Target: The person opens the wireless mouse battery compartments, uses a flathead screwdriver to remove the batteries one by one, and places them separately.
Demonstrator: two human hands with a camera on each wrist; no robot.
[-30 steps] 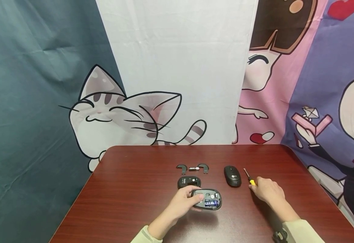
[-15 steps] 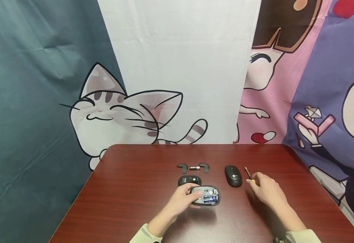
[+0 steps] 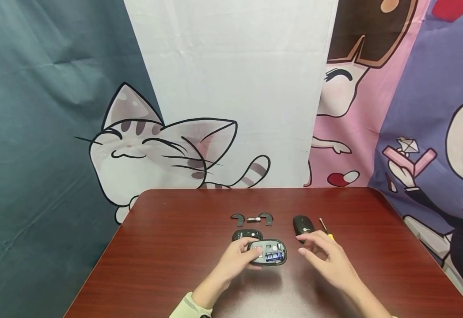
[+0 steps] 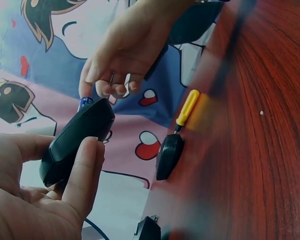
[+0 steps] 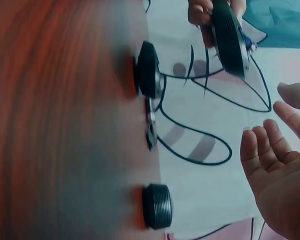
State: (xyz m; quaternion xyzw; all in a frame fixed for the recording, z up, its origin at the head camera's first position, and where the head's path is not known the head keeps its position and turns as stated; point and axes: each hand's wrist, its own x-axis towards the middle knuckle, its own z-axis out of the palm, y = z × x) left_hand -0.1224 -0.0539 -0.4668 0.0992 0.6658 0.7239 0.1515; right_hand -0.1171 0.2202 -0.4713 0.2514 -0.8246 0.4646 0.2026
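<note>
Left grip (image 3: 234, 259) pinches black mouse (image 3: 269, 248), underside (image 3: 261, 259) grey, battery (image 3: 273, 256) blue; right grip (image 3: 329, 259) parted, empty

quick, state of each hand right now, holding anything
Left hand: holding a mouse, blue battery showing.
Right hand: open, holding nothing.

Worktop (image 3: 164, 260) reddish brown, dark wood grain; held mouse (image 3: 264, 245) grey underneath, black-edged; battery (image 3: 274, 256) blue; other two mice (image 3: 303, 224) (image 3: 244, 234) black; screwdriver handle (image 3: 331, 237) yellow; sleeve (image 3: 187, 308) pale green; backdrop (image 3: 223, 66) teal, white, pink, purple; printed cat (image 3: 140, 170) grey-striped
</note>
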